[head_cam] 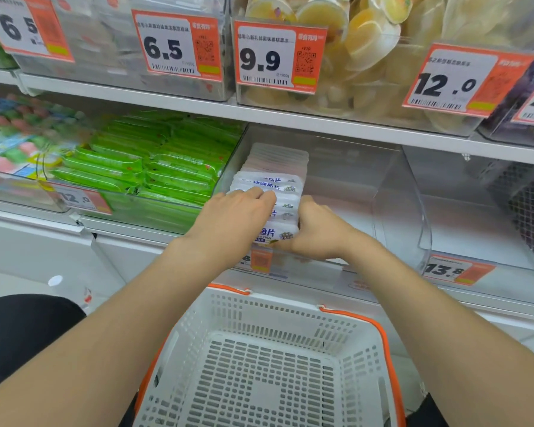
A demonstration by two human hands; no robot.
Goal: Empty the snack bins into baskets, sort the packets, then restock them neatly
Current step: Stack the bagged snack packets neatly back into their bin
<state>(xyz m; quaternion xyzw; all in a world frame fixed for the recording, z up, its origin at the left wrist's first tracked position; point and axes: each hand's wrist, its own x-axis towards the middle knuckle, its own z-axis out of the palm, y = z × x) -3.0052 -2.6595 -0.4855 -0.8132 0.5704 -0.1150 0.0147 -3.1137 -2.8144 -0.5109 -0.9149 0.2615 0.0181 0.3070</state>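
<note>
Shop shelves all across, white and long, packed with see-through boxes. Up top: yellow jelly cups behind a 9.9 price tag, and a 6.5 price tag to its left. Lower down on the left: pink and green sweets, all blurry, then green packets lined up in neat rows.

Right in the middle, a clear bin with a row of white packets standing along its left wall, blue writing on the fronts. Front end of that row squeezed between two bare hands. On top and a bit to the left, the left hand, fingers bent down over the packet tops. Low on the other side, the right hand, curled round the front packets, its fingers mostly hidden behind them. Both gripping tight. Packets at the front lip of the bin; hard to tell whether resting on the bin floor or lifted a little.

Below the arms, a white basket full of little holes, with an orange handle lying along its rim. Off to the right, a 13.8 price tag on the shelf edge. Dark clothing at the lower left.
</note>
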